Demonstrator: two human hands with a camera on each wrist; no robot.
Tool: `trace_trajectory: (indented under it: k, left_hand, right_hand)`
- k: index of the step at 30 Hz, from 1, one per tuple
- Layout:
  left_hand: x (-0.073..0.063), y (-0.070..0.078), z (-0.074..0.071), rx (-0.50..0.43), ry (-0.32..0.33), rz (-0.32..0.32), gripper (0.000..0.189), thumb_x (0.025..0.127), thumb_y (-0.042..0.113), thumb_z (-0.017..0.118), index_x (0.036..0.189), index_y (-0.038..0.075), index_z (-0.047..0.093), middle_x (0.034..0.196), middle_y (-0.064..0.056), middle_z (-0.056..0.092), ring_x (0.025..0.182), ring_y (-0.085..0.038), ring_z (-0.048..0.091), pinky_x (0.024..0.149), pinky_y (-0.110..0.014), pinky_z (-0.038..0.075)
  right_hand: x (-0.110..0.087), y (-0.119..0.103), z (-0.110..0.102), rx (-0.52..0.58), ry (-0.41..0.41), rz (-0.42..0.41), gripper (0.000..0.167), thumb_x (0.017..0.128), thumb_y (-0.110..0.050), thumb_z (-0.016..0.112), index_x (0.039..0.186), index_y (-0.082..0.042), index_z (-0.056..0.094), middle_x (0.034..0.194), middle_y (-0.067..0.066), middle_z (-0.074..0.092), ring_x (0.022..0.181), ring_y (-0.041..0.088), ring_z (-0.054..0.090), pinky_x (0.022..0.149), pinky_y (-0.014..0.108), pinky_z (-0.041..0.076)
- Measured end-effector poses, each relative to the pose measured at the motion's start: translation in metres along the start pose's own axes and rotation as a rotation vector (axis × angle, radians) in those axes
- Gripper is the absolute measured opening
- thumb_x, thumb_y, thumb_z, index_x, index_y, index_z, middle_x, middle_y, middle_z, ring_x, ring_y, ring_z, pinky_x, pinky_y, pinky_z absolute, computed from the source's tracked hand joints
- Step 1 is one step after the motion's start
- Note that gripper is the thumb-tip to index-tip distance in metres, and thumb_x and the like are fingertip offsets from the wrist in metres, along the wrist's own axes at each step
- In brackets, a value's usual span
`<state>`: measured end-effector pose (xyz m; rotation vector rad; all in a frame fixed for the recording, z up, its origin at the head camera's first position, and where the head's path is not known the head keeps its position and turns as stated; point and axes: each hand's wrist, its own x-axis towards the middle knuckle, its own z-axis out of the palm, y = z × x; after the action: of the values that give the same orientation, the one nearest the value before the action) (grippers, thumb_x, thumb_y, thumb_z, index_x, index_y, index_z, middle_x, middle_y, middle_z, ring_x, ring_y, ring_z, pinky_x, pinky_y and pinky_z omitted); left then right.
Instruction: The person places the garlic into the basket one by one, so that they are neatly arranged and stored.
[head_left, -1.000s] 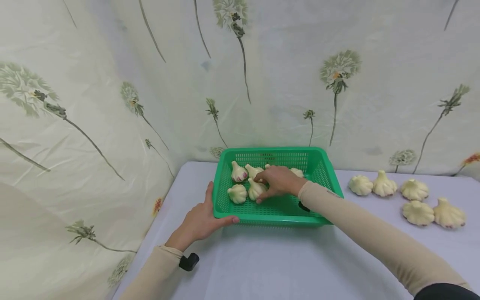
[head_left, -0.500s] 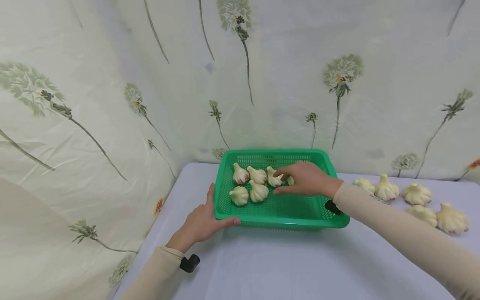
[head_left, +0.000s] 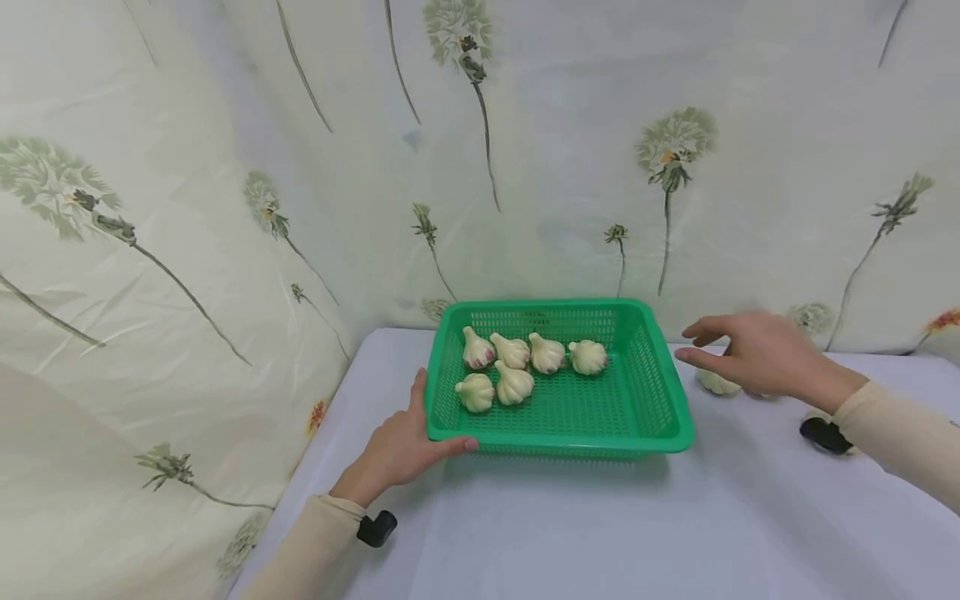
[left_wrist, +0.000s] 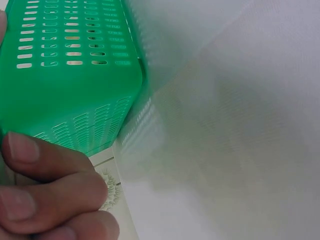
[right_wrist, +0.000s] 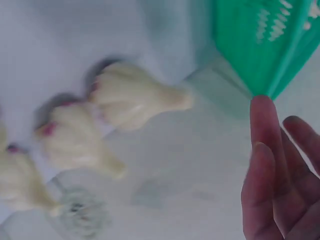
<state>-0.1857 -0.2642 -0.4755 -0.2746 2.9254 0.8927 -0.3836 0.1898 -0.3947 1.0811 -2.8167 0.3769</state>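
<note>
A green plastic basket (head_left: 562, 442) stands on the table with several garlic bulbs, such as the front one (head_left: 514, 383), toward its left and back. My left hand (head_left: 397, 440) holds the basket's front left corner, thumb along the front rim and fingers against the left side. In the left wrist view its curled fingers (left_wrist: 50, 160) lie by the slotted wall. Empty, my right hand (head_left: 765, 354) is in the air right of the basket, fingers loosely bent, over loose garlic. The right wrist view shows a garlic bulb (right_wrist: 132, 95) beside the right hand's fingers (right_wrist: 265, 125).
More garlic (head_left: 717, 382) lies on the white table (head_left: 570, 533) to the right, partly hidden by my right hand and sleeve. A curtain (head_left: 555, 167) with dandelion prints hangs behind the table and along its left side.
My right hand has come away from the garlic in the basket and moved right, past the basket's right rim. The left hand has kept its place at the corner.
</note>
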Motion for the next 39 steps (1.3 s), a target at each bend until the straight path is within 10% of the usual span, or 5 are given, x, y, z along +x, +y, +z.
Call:
trace_trajectory:
  k: [8,16,29,39]
  left_hand:
    - [-0.002,0.004,-0.002,-0.006,-0.014,-0.004,0.143,0.077,0.085,0.073,0.171,0.017,-0.011,0.082,-0.011,0.070,0.073,-0.019,0.066,0.060,-0.036,0.049]
    - [-0.002,0.005,-0.002,0.022,-0.025,0.005,0.139,0.079,0.085,0.071,0.171,0.020,-0.010,0.074,-0.007,0.065,0.068,-0.019,0.064,0.057,-0.036,0.047]
    - [-0.003,0.003,0.001,0.012,-0.023,-0.004,0.138,0.079,0.086,0.070,0.171,0.025,-0.012,0.075,-0.008,0.065,0.070,-0.020,0.064,0.057,-0.036,0.047]
    - [-0.002,0.004,0.001,0.010,-0.013,0.006,0.137,0.080,0.084,0.071,0.171,0.023,-0.011,0.074,-0.008,0.064,0.068,-0.021,0.063,0.057,-0.036,0.047]
  right_hand:
    - [-0.046,0.065,0.002,-0.086,-0.104,0.168,0.060,0.097,-0.057,0.071,0.124,-0.003,0.075,0.108,0.016,0.080,0.085,0.030,0.075,0.063,0.044,0.056]
    - [-0.092,0.110,-0.001,-0.155,-0.137,0.308,0.072,0.097,-0.062,0.069,0.125,0.004,0.072,0.107,0.025,0.078,0.074,0.030,0.072,0.055,0.040,0.051]
    - [-0.121,0.124,0.005,-0.114,-0.171,0.322,0.078,0.087,-0.067,0.078,0.123,0.001,0.073,0.105,0.018,0.078,0.077,0.020,0.070,0.058,0.038,0.050]
    - [-0.134,0.123,0.032,-0.282,-0.130,0.225,0.080,0.067,-0.057,0.095,0.114,0.004,0.075,0.099,0.022,0.074,0.092,0.043,0.067,0.053,0.049,0.053]
